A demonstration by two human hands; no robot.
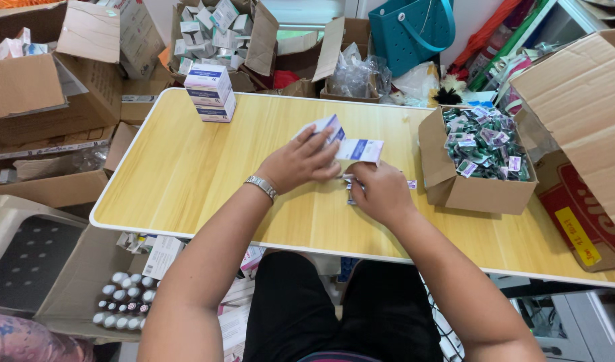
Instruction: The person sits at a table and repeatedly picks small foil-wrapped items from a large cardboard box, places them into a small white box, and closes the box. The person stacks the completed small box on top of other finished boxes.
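Pinching a flat white-blue carton (353, 146) at frame centre, fingers of left hand (300, 161) and right hand (381, 191) are closed on it; flaps could get creased w/ uneven pressure, or small packets (351, 188) under the right hand knocked off the table (187, 174).

You are sitting in a makeshift packing room, the back of a small shop or a home used for stock. A light wooden folding counter (207, 167) is ringed by open cardboard cartons (46, 87) piled on the floor. One carton (478, 191) on the counter is full of small sachets, white retail boxes (210, 92) are stacked at the far corner, and a box of capped bottles (123, 302) sits below.
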